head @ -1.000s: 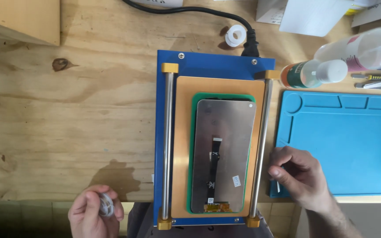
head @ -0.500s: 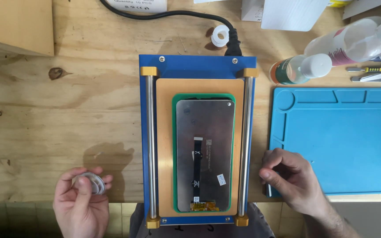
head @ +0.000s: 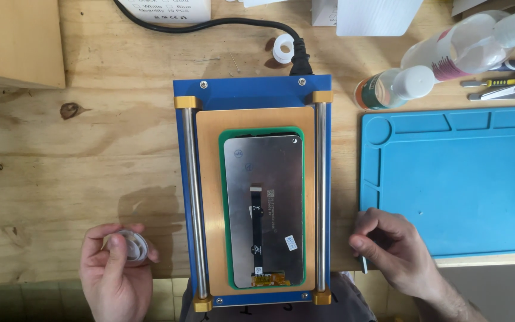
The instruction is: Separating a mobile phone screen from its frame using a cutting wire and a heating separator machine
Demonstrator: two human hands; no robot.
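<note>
Left hand (head: 111, 271) at lower left, over the near edge of the wooden table (head: 90, 155); fingers curled around a small clear round spool (head: 131, 247), thumb across its front, so it's held. What's wound on the spool: can't tell.

Right hand (head: 397, 253) at lower right, resting on the table edge just right of the blue fixture (head: 251, 95). Fingers bent and close together, pinching a thin metal tool (head: 363, 262); only the short tip shows below the fingers, pointing down toward the table edge. Hand is just beside the fixture's right steel rail (head: 321, 197), not touching it as far as visible.

Fixture sits mid-table, blue base, two steel rails on brass-coloured end blocks, tan plate between them. On the plate a green mat (head: 225, 209), and on that a phone screen panel (head: 263, 179) lying back side up, grey, with a black flex cable (head: 257, 232) running down its middle. Panel is between the two hands, apart from both.

Right of fixture: blue work mat (head: 460, 179) with tray pockets along the top. Above it, clear bottles (head: 448, 53) lying on their sides, tweezers and small tools at the far right edge. Black power cord (head: 210, 24) runs to the fixture's top; white ring (head: 282, 49) just beside the plug. Wooden block (head: 16, 42) at upper left.
</note>
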